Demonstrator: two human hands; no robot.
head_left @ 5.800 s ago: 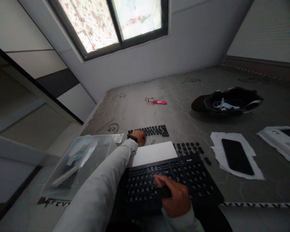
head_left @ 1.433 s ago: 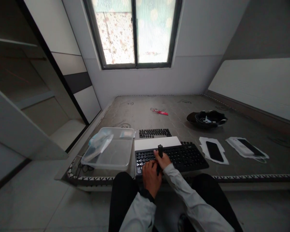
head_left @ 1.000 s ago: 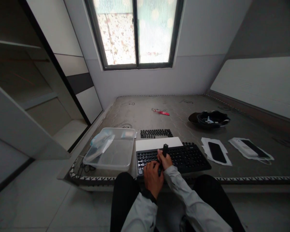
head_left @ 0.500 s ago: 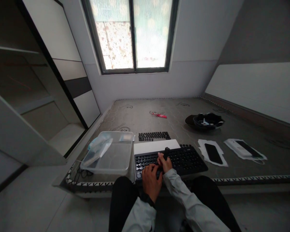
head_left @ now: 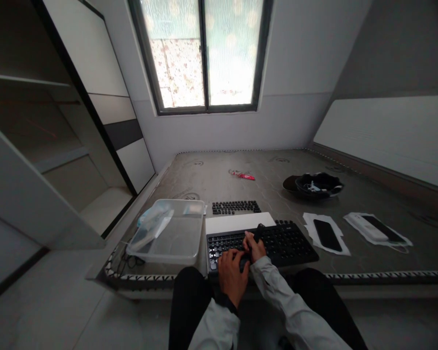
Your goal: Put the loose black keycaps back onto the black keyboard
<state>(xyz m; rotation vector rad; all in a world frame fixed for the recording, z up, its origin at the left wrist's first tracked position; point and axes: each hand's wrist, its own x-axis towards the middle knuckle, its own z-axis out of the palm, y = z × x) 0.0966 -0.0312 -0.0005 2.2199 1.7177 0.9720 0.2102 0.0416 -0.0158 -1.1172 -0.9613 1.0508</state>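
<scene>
A wide black keyboard [head_left: 277,243] lies at the near edge of a grey padded surface with a hexagon pattern [head_left: 270,187], straight in front of the seated person's dark-trousered knees. The left hand [head_left: 231,273] lies on the keyboard's near left part at about seven o'clock from its middle, fingers bent down onto the keys; whether they pinch anything cannot be told. The right hand [head_left: 255,249] sits just beside it at about three o'clock, touching it, clenched around a small black stick-shaped tool [head_left: 257,229] whose free end tilts up toward one o'clock, over the keyboard's far edge. At twelve o'clock from the hands a flat white rectangular board [head_left: 239,222] lies against the keyboard's far side, and beyond it are loose black keycaps set in rows [head_left: 236,207]. At nine o'clock from the keyboard stands a clear plastic box [head_left: 175,240] with pale items inside. At three o'clock a black phone on torn white paper [head_left: 326,234] lies near the keyboard, with a white oblong device on paper [head_left: 373,228] farther right. A black cap turned upside down [head_left: 316,183] sits at two o'clock, and a small red wrapper [head_left: 245,176] at twelve o'clock, well apart.
</scene>
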